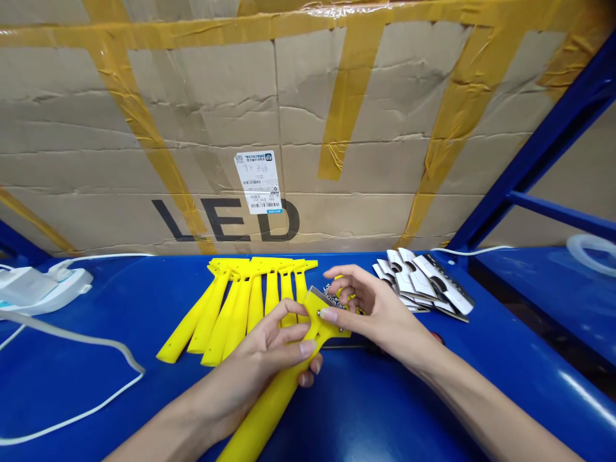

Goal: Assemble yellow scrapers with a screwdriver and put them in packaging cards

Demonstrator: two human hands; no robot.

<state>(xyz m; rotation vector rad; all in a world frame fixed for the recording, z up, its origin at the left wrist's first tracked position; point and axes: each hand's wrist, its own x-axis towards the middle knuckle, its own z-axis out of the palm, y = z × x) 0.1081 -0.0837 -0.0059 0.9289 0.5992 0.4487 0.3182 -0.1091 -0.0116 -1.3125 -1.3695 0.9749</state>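
Observation:
My left hand [283, 346] is wrapped around the neck of a yellow scraper [269, 401], whose thick handle slants down toward me. A metal blade edge [320, 294] shows at the scraper's head, and small screws sit on the head's face. The thumb of my right hand [368, 308] touches one screw [319, 313]. Its other fingers are curved and spread above the head, apart from the thumb. Behind the head, partly hidden, lies a heap of small metal screws [332, 295] with yellow pieces beside my right fingers.
Several yellow scraper handles [235, 314] lie in a row at left on the blue table [375, 410]. Black-and-white printed cards [423, 282] are stacked at right. A white power strip [52, 292] and cable [110, 391] lie far left. A large taped carton [308, 128] stands behind.

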